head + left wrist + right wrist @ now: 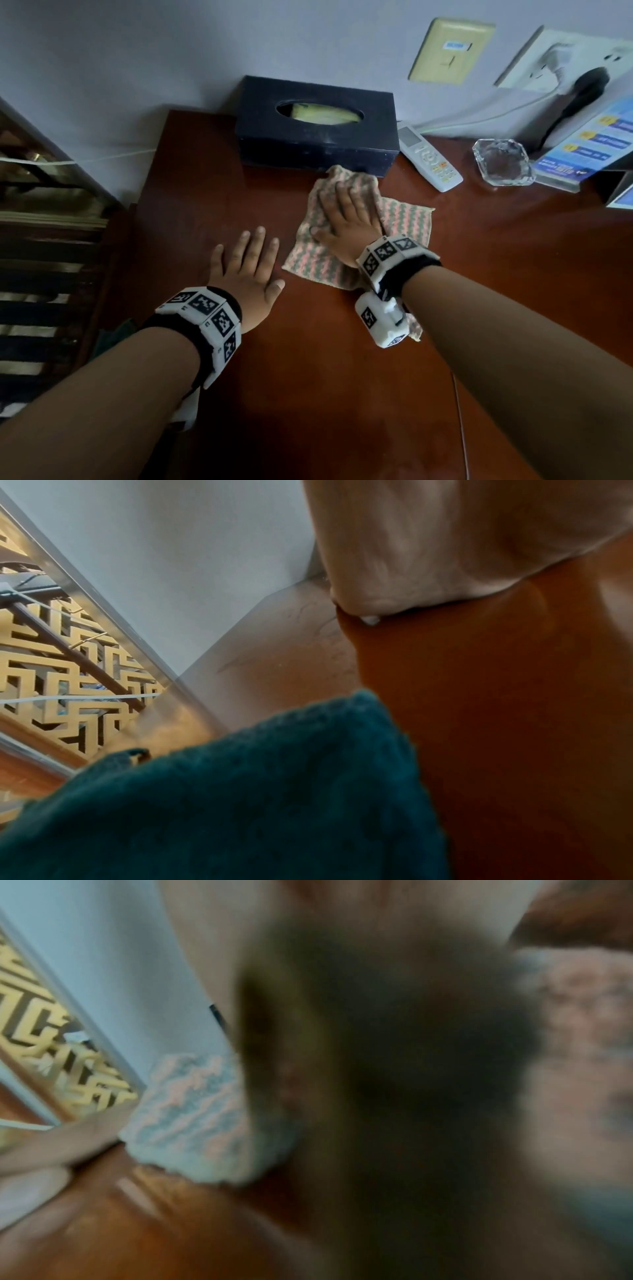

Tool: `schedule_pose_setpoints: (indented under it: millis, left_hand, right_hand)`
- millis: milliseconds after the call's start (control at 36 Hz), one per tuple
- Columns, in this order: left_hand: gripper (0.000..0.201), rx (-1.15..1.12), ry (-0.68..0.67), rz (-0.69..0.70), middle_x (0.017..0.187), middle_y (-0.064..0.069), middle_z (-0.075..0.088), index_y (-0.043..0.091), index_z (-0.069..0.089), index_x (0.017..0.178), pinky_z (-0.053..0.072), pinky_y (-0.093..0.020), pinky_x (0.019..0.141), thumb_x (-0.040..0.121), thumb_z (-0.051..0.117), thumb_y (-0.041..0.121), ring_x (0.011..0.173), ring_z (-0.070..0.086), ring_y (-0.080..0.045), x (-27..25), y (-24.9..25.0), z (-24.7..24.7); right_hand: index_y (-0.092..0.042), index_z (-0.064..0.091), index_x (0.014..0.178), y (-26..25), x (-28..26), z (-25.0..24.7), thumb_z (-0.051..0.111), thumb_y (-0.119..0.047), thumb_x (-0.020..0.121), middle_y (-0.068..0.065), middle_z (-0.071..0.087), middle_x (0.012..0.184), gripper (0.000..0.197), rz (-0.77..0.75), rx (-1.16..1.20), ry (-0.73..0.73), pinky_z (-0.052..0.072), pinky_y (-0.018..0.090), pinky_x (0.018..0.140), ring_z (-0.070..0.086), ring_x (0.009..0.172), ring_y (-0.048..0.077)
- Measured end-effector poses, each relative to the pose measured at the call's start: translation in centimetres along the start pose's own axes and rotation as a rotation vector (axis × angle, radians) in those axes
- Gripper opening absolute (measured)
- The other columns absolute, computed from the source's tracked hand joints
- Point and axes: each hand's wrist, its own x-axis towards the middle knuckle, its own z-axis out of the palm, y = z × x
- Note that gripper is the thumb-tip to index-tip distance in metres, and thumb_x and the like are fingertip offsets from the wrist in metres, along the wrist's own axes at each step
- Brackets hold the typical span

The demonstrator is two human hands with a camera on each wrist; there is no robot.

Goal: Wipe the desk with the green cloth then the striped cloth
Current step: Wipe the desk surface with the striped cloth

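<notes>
Striped cloth [359, 219] lies flat under the right grip [346, 219], fingers straight, pressing.

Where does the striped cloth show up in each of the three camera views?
Head: the striped cloth lies mid-frame on the desk, flat under the right hand, in front of the tissue box.
Left wrist: not in it; only the green cloth shows, low in the picture.
Right wrist: blurred, left of centre and again at the right edge.
Shared landmark: the gold lattice screen at the left of all three views.
</notes>
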Motion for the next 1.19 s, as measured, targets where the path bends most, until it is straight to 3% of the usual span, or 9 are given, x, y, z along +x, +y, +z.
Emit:
schedule_pose_setpoints:
  millis: [194, 333, 500, 611, 722, 861, 1083, 1139, 1194]
  left_hand:
    - [0.059, -0.018, -0.009, 0.003, 0.133, 0.002, -0.048, 0.022, -0.040, 0.128, -0.011, -0.050, 0.113, 0.097, 0.003, 0.048, 0.139, -0.032, -0.021, -0.1, 0.0, -0.2]
    - [0.058, -0.044, -0.011, 0.000, 0.134, 0.002, -0.049, 0.023, -0.040, 0.128, -0.011, -0.051, 0.113, 0.096, 0.001, 0.050, 0.138, -0.033, -0.021, -0.2, 0.1, -0.4]
    - [0.077, -0.038, -0.031, 0.009, 0.133, 0.004, -0.049, 0.024, -0.039, 0.128, -0.011, -0.051, 0.112, 0.059, -0.029, 0.054, 0.138, -0.032, -0.019, -0.3, -0.2, -0.5]
    - [0.079, -0.020, -0.038, 0.013, 0.132, 0.003, -0.050, 0.023, -0.030, 0.141, -0.009, -0.051, 0.112, 0.071, -0.022, 0.057, 0.139, -0.031, -0.020, -0.1, -0.1, -0.4]
    - [0.084, -0.010, -0.022, -0.001, 0.134, 0.005, -0.047, 0.025, -0.032, 0.140, -0.008, -0.050, 0.113, 0.062, -0.027, 0.055, 0.140, -0.028, -0.019, -0.1, -0.2, -0.2]
    - [0.060, 0.002, -0.011, -0.004, 0.137, 0.003, -0.047, 0.024, -0.038, 0.132, -0.009, -0.051, 0.114, 0.094, -0.001, 0.053, 0.140, -0.030, -0.020, 0.0, -0.1, 0.0]
    - [0.063, -0.001, -0.024, -0.028, 0.140, 0.002, -0.047, 0.024, -0.040, 0.131, -0.010, -0.049, 0.113, 0.088, -0.009, 0.057, 0.138, -0.032, -0.019, -0.1, 0.0, -0.1]
    - [0.066, 0.011, -0.016, -0.036, 0.137, 0.003, -0.048, 0.023, -0.041, 0.129, -0.010, -0.049, 0.113, 0.078, -0.018, 0.058, 0.139, -0.031, -0.019, 0.0, 0.1, -0.2]
    - [0.060, 0.018, -0.019, -0.043, 0.142, 0.002, -0.045, 0.023, -0.041, 0.128, -0.009, -0.049, 0.113, 0.091, -0.006, 0.055, 0.139, -0.030, -0.019, 0.0, 0.2, -0.2]
  right_hand:
    - [-0.042, -0.009, 0.148, 7.0, -1.4, -1.9, 0.030, -0.058, 0.095, -0.007, -0.022, 0.157, 0.068, 0.250, 0.069, 0.095, -0.013, 0.043, 0.115, -0.022, 0.143, 0.015]
    - [-0.034, -0.013, 0.150, 5.6, -2.3, -1.2, 0.026, -0.055, 0.097, -0.001, -0.029, 0.155, 0.069, 0.332, 0.049, 0.073, -0.014, 0.048, 0.113, -0.026, 0.142, 0.020]
    - [-0.029, -0.019, 0.148, -1.3, -1.6, 0.9, 0.024, -0.053, 0.097, 0.003, -0.034, 0.152, 0.071, 0.056, -0.094, -0.022, -0.020, 0.052, 0.111, -0.031, 0.140, 0.025]
    - [-0.030, -0.015, 0.149, -3.3, -0.2, 1.0, 0.025, -0.055, 0.096, 0.001, -0.030, 0.154, 0.071, -0.074, -0.148, -0.053, -0.021, 0.053, 0.110, -0.029, 0.141, 0.023]
    - [-0.039, -0.012, 0.148, -0.7, -0.3, 0.3, 0.028, -0.059, 0.095, -0.008, -0.027, 0.155, 0.070, -0.147, -0.121, -0.049, -0.017, 0.049, 0.112, -0.025, 0.142, 0.015]
    - [-0.044, -0.012, 0.147, 6.1, -2.0, -1.4, 0.032, -0.057, 0.095, -0.015, -0.028, 0.153, 0.069, 0.029, -0.002, -0.024, -0.001, 0.054, 0.113, -0.025, 0.141, 0.009]
    - [-0.043, -0.009, 0.148, 9.7, -3.4, -1.5, 0.029, -0.056, 0.095, -0.009, -0.027, 0.155, 0.067, 0.207, 0.051, 0.094, -0.006, 0.051, 0.114, -0.026, 0.142, 0.013]
    - [-0.040, -0.013, 0.148, 8.4, -3.7, -1.0, 0.028, -0.056, 0.095, -0.006, -0.031, 0.153, 0.069, 0.184, 0.033, 0.058, -0.011, 0.054, 0.111, -0.029, 0.140, 0.017]
    - [-0.037, -0.017, 0.147, 6.9, -4.5, -0.2, 0.023, -0.056, 0.096, -0.003, -0.033, 0.152, 0.069, 0.079, -0.066, 0.029, -0.017, 0.054, 0.110, -0.030, 0.140, 0.020]
